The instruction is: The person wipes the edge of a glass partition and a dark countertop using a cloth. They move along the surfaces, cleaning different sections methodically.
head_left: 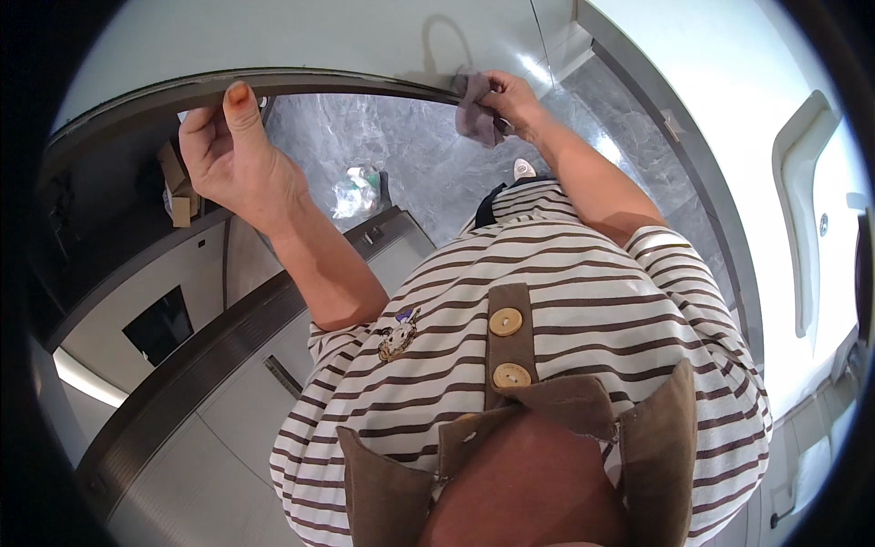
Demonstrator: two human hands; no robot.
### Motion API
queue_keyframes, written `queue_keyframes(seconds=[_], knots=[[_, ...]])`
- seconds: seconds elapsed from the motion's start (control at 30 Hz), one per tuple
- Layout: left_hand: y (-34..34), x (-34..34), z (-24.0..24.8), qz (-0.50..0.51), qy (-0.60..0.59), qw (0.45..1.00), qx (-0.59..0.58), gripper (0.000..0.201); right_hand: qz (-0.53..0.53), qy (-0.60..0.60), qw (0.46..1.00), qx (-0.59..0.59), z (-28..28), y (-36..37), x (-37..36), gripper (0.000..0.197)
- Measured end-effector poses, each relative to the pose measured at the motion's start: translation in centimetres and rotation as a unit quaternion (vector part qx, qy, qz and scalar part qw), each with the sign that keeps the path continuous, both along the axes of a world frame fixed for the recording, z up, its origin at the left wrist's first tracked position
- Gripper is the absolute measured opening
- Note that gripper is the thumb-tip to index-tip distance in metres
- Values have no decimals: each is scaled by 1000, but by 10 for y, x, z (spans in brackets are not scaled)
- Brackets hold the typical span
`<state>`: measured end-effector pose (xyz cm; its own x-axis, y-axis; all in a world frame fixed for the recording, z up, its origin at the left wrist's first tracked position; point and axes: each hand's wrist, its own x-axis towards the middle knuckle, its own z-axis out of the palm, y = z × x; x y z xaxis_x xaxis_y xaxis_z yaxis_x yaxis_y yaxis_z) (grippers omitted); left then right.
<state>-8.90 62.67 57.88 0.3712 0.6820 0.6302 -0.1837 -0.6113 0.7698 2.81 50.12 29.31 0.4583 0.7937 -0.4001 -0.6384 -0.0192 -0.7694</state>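
Note:
My right hand is closed round a crumpled grey-purple cloth. The cloth lies against the right end of a long dark brown edge, which borders a pale, glossy panel. Farther left along that edge is my left hand, its thumb up across the brown strip and its fingers curled at the strip's near side. An orange-brown mark shows at the thumb's tip. Part of the left fingers' contact with the edge is hidden.
Below lies a grey marbled floor, with a clear plastic bag on it. An open cardboard box sits on a dark surface at the left. Grey cabinet fronts run along my left side. A white door panel stands at the right.

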Motion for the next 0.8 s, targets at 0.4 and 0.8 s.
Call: queue_keyframes(seconds=[0.4,0.8], knots=[[1,3,-3,-30,-27,999,11,22,-69,-384,920,25,39,15,-26,34],[2,4,-5,-35,-30,999,23,22,-31,-509,858,-66,19,11,-26,30]])
